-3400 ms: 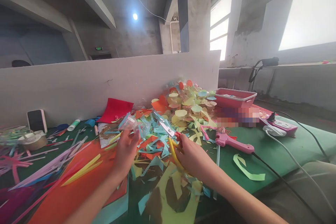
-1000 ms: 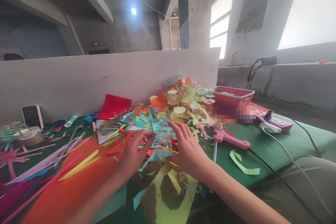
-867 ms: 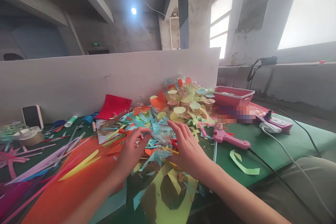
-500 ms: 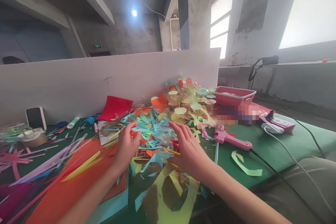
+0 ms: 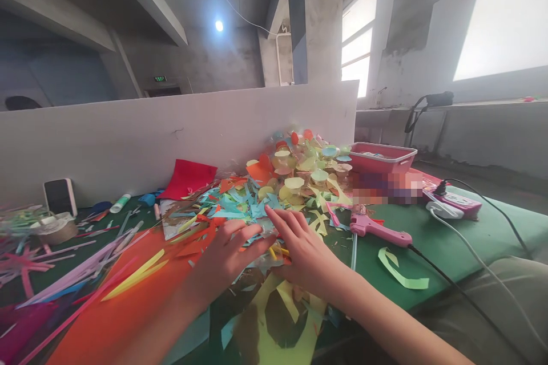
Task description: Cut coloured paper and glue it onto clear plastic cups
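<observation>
A small clear plastic cup-like piece [image 5: 269, 230] sits between my two hands, over the paper scraps; its lower part is hidden by the fingers. My right hand [image 5: 306, 248] curls round it from the right, thumb below and fingers above. My left hand [image 5: 233, 254] meets it from the left, its fingers bent against the piece. Beneath and behind lie blue, orange and green paper scraps [image 5: 240, 205]. A yellow-green sheet with cut-out holes [image 5: 295, 345] lies nearest me, below the hands.
A pink glue gun [image 5: 381, 232] with a black cord lies at right. Behind are a heap of clear cups with coloured paper discs [image 5: 295, 168] and a pink basket [image 5: 383, 154]. Orange sheets [image 5: 115, 302], pipe cleaners [image 5: 68, 274] and a phone [image 5: 60, 197] are left. A white board [image 5: 171, 137] stands behind.
My left hand has moved right, from apart over the scraps to the clear plastic piece. The piece has dropped slightly in my right hand, which stays nearly in place.
</observation>
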Tool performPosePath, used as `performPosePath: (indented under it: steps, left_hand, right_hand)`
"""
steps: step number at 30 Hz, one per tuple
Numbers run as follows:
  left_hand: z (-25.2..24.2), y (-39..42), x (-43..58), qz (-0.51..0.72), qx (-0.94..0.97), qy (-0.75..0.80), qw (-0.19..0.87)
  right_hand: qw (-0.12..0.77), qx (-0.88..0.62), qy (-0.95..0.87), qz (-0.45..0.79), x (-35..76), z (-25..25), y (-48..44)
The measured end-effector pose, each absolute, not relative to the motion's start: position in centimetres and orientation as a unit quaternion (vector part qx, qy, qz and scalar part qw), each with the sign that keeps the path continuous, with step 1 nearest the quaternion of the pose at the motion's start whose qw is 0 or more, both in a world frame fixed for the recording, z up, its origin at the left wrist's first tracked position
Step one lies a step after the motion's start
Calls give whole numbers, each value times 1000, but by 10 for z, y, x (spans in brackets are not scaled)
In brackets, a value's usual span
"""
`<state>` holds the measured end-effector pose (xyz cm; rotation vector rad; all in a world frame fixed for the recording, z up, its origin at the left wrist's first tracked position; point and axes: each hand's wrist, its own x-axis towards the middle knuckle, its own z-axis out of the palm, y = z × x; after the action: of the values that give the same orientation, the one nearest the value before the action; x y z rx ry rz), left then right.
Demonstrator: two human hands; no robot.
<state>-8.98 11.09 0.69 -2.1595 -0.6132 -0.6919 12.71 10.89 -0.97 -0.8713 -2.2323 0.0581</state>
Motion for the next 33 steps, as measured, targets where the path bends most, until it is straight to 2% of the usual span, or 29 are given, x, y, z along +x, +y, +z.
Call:
performPosePath:
  steps: [12,18,33]
  left_hand:
    - [12,114,-90,-263,-865,-186,385]
    - [13,114,-88,-227,-850,-176,441]
    - [11,111,-86,-255,-852,-219,401]
  right_hand:
    - [352,-286,-891,5,132,-10,110]
    - [356,-295,-887,12,129,-11,109]
    - [364,-315,-876,23,129,-8,108]
